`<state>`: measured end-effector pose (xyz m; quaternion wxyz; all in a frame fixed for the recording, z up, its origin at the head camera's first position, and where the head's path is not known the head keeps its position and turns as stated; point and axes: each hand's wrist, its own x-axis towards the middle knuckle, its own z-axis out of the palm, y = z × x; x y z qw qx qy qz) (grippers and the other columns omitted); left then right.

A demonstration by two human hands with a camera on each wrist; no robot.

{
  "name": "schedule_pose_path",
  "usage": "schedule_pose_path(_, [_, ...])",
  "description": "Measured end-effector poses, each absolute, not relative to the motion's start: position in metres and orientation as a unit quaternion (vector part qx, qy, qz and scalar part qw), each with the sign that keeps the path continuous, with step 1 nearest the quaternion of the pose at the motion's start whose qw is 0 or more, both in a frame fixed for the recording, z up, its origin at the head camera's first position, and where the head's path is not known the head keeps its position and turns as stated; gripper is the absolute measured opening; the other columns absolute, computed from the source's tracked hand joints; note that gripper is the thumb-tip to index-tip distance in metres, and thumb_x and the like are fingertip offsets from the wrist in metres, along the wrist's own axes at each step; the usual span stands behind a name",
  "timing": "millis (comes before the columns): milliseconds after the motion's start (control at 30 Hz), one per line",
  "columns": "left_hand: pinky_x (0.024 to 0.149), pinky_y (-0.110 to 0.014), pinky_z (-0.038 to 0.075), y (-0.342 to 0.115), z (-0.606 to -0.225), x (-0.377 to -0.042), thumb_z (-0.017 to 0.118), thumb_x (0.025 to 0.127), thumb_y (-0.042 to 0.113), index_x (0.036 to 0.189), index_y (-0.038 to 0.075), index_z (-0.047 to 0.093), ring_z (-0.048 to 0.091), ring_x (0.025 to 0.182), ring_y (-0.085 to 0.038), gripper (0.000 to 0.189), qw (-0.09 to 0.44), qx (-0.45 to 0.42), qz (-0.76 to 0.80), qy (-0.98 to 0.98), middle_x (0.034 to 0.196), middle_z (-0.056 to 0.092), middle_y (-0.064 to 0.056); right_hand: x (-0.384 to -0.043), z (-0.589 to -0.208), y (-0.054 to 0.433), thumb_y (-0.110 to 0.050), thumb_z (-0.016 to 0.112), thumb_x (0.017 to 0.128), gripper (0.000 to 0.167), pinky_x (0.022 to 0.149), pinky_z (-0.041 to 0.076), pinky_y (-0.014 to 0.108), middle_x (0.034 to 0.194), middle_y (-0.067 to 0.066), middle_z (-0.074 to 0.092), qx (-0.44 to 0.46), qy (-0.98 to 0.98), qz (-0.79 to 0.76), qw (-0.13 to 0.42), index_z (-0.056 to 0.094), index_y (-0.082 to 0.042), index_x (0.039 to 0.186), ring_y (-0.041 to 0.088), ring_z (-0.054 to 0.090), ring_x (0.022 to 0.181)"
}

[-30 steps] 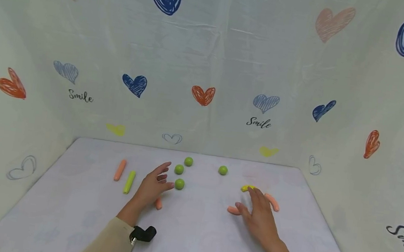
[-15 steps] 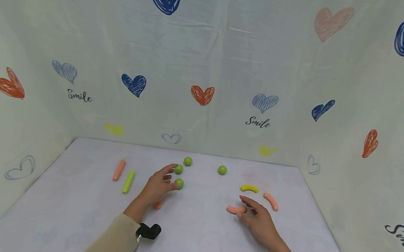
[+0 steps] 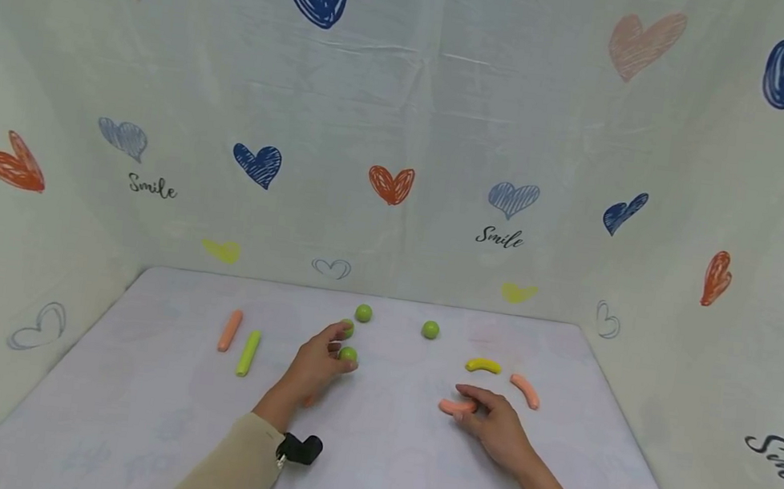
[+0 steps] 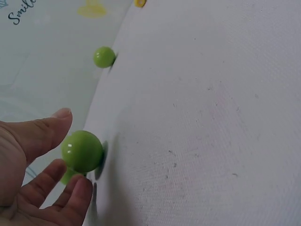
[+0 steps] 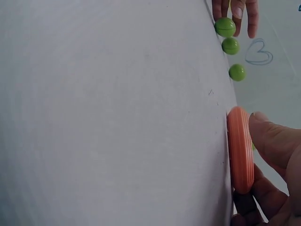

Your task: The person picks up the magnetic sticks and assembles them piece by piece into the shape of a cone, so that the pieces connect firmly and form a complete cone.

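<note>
My left hand (image 3: 315, 365) reaches over the green balls at the middle back of the table. In the left wrist view its thumb and fingers stand apart around the nearest green ball (image 4: 82, 151), not closed on it. A second ball is partly hidden behind the fingers. Under the left wrist an orange piece (image 3: 309, 401) is mostly covered. On the right, my right hand (image 3: 503, 433) is at a curved, ridged, sausage-like orange piece (image 5: 241, 153) lying on the table. Its thumb is beside the piece, with the other fingers around the far side; no firm grip shows.
Two more green balls, one back centre (image 3: 364, 313) and one farther right (image 3: 431, 330), lie on the white table (image 3: 366, 467). A yellow banana-like piece (image 3: 483, 365) and another orange piece (image 3: 524, 391) are at right. An orange stick (image 3: 230, 331) and yellow-green stick (image 3: 248, 353) lie left.
My left hand has moved right and closer around the green balls. The right hand has drawn back from the yellow piece to the near orange piece. The pieces stay where they were.
</note>
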<state>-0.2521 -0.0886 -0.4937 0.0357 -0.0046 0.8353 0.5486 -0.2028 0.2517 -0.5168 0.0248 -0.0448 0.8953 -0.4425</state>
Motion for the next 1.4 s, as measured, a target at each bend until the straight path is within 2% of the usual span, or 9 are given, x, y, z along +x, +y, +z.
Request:
schedule_pose_path(133, [0.111, -0.052, 0.047, -0.087, -0.497, -0.253, 0.082, 0.09, 0.008, 0.149, 0.015, 0.057, 0.057, 0.136, -0.033, 0.064, 0.031, -0.012, 0.512, 0.858, 0.142, 0.062, -0.009, -0.203, -0.517, 0.248, -0.015, 0.083, 0.091, 0.045, 0.106, 0.048, 0.045, 0.126, -0.001, 0.073, -0.044, 0.905, -0.423, 0.02, 0.072, -0.015, 0.135, 0.02, 0.06, 0.125])
schedule_pose_path(433, [0.097, -0.044, 0.053, -0.083, -0.503, -0.255, 0.085, 0.087, 0.007, 0.121, 0.011, 0.072, 0.064, 0.11, -0.023, 0.036, 0.001, 0.028, 0.442, 0.897, 0.12, 0.071, -0.006, -0.203, -0.519, 0.245, -0.01, 0.083, 0.09, 0.026, 0.098, 0.05, 0.04, 0.121, 0.0, 0.074, -0.074, 0.914, -0.399, -0.01, 0.078, -0.016, 0.115, 0.021, 0.062, 0.116])
schedule_pose_path(567, [0.092, -0.042, 0.054, -0.079, -0.501, -0.253, 0.083, 0.087, 0.003, 0.115, 0.009, 0.074, 0.064, 0.102, -0.021, 0.03, 0.002, 0.035, 0.432, 0.901, 0.116, 0.072, -0.007, -0.204, -0.521, 0.247, -0.005, 0.081, 0.091, 0.022, 0.103, 0.047, 0.047, 0.125, 0.004, 0.071, -0.086, 0.916, -0.391, -0.028, 0.08, -0.018, 0.108, 0.03, 0.058, 0.122])
schedule_pose_path(700, [0.088, -0.04, 0.054, -0.076, -0.499, -0.249, 0.081, 0.086, -0.002, 0.113, 0.009, 0.076, 0.063, 0.098, -0.021, 0.03, 0.003, 0.04, 0.432, 0.901, 0.113, 0.07, -0.008, -0.205, -0.52, 0.249, -0.001, 0.078, 0.092, 0.029, 0.107, 0.044, 0.055, 0.134, 0.014, 0.065, -0.073, 0.922, -0.377, -0.045, 0.079, -0.012, 0.119, 0.039, 0.052, 0.13])
schedule_pose_path(867, [0.088, -0.04, 0.052, -0.073, -0.499, -0.244, 0.08, 0.087, -0.002, 0.113, 0.01, 0.076, 0.061, 0.097, -0.021, 0.029, 0.006, 0.044, 0.434, 0.9, 0.113, 0.069, -0.008, -0.207, -0.515, 0.249, -0.007, 0.075, 0.094, 0.041, 0.093, 0.054, 0.05, 0.124, 0.017, 0.069, -0.002, 0.941, -0.336, -0.052, 0.068, -0.003, 0.135, 0.032, 0.063, 0.113])
schedule_pose_path(967, [0.09, -0.041, 0.053, -0.072, -0.499, -0.241, 0.079, 0.088, -0.001, 0.114, 0.012, 0.076, 0.062, 0.099, -0.02, 0.029, 0.013, 0.04, 0.441, 0.897, 0.114, 0.071, -0.006, -0.207, -0.513, 0.248, -0.01, 0.069, 0.097, 0.039, 0.087, 0.057, 0.046, 0.117, 0.014, 0.071, 0.031, 0.938, -0.342, -0.042, 0.065, 0.0, 0.134, 0.027, 0.066, 0.104])
schedule_pose_path(1133, [0.091, -0.043, 0.055, -0.068, -0.5, -0.238, 0.078, 0.088, -0.002, 0.114, 0.013, 0.074, 0.064, 0.101, -0.02, 0.03, 0.026, 0.039, 0.449, 0.892, 0.116, 0.072, -0.005, -0.208, -0.514, 0.244, -0.024, 0.064, 0.103, 0.036, 0.091, 0.056, 0.046, 0.118, 0.011, 0.075, 0.038, 0.93, -0.364, -0.03, 0.068, -0.002, 0.131, 0.026, 0.069, 0.107])
schedule_pose_path(1267, [0.089, -0.042, 0.055, -0.065, -0.498, -0.235, 0.082, 0.087, 0.001, 0.11, 0.012, 0.071, 0.063, 0.098, -0.02, 0.028, 0.029, 0.038, 0.446, 0.894, 0.109, 0.071, -0.004, -0.209, -0.515, 0.238, -0.036, 0.071, 0.1, 0.041, 0.095, 0.054, 0.05, 0.117, 0.009, 0.076, 0.034, 0.932, -0.36, -0.032, 0.071, -0.005, 0.127, 0.028, 0.069, 0.11])
schedule_pose_path(1400, [0.087, -0.041, 0.055, -0.061, -0.497, -0.232, 0.083, 0.086, 0.001, 0.109, 0.01, 0.068, 0.062, 0.096, -0.02, 0.029, 0.021, 0.044, 0.437, 0.898, 0.106, 0.069, -0.005, -0.211, -0.516, 0.231, -0.037, 0.078, 0.094, 0.046, 0.099, 0.052, 0.054, 0.116, 0.008, 0.076, 0.022, 0.935, -0.353, -0.03, 0.072, -0.006, 0.127, 0.031, 0.067, 0.115])
